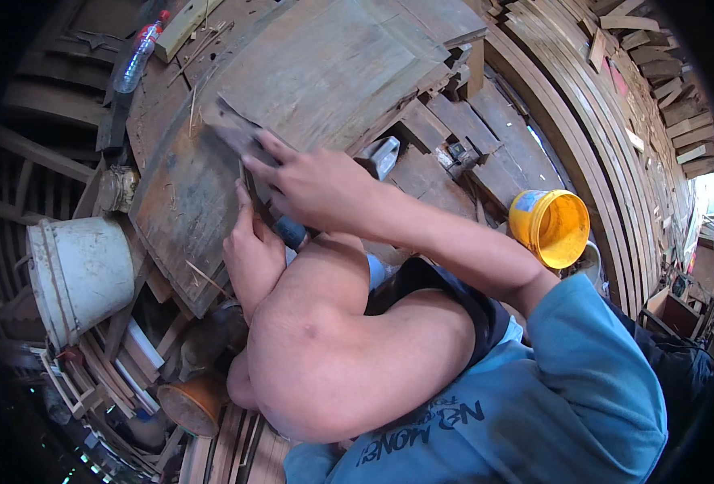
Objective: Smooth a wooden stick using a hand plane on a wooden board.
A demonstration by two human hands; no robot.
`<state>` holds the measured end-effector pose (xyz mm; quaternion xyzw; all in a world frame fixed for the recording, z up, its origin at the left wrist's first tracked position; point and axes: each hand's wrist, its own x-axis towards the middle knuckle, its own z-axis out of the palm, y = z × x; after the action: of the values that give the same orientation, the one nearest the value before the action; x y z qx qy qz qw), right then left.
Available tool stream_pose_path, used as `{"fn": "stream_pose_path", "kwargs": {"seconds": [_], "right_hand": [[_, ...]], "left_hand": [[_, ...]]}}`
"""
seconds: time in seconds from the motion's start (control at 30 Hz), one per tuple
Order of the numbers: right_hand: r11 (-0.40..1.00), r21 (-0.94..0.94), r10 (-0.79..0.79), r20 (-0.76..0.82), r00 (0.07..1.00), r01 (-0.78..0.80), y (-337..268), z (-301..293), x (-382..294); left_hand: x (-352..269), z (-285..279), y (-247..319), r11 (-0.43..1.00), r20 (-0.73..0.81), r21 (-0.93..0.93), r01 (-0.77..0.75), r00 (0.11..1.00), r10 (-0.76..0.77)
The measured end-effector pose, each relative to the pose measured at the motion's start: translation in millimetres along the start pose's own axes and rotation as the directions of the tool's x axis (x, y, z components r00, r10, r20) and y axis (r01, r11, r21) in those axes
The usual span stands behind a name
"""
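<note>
My right hand [314, 187] grips a broad, flat knife-like blade [236, 130], blurred, which slants up and left over a worn wooden panel [163, 199]. Its handle is mostly hidden by the fingers. Just below, my left hand [254, 251] pinches a thin wooden strip [242, 173] between thumb and fingers, its upper end close against the blade. Whether blade and strip touch is not clear. Thin wood shavings and a loose sliver [209, 277] lie on the panel. A dark blue rounded object [289, 232] shows between my hands and my bent leg.
A white bucket [85, 272] stands at the left, near a glass jar [118, 189]. A plastic bottle [136, 60] lies at upper left. To the right are a yellow bucket [549, 227], a grey jug [385, 156] and long stacked boards [569, 103]. An orange container [193, 402] sits at lower left.
</note>
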<state>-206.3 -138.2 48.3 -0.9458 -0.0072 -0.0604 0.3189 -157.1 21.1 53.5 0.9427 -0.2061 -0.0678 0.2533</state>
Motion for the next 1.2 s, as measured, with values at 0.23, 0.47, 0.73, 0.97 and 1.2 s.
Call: {"fn": "stream_pose_path", "kwargs": {"seconds": [0.23,0.47,0.73,0.97,1.2], "right_hand": [[0.997,0.069,-0.041,-0.068,0.997,0.046,-5.3,-7.2,-38.7],[0.992,0.062,-0.100,-0.189,0.977,0.113,-5.9,5.0,-50.6],[0.997,-0.035,-0.065,-0.075,0.995,0.062,-9.3,2.9,-22.0],[0.997,-0.042,-0.075,-0.172,0.982,0.069,4.1,-0.6,-1.7],[0.993,0.115,0.001,0.063,0.998,-0.008,2.2,-48.3,-103.8]], "left_hand": [[-6.2,-6.4,12.0,0.998,0.071,-0.005,0.068,0.995,-0.067],[-5.0,-3.9,6.6,0.990,0.090,-0.023,0.140,0.986,-0.137],[-5.1,-13.2,5.0,0.989,0.078,0.011,0.150,0.986,-0.150],[-5.1,1.8,16.1,0.996,0.104,-0.016,0.089,0.991,-0.086],[-5.2,0.2,-6.2,0.991,0.002,-0.026,0.129,0.992,-0.129]]}}
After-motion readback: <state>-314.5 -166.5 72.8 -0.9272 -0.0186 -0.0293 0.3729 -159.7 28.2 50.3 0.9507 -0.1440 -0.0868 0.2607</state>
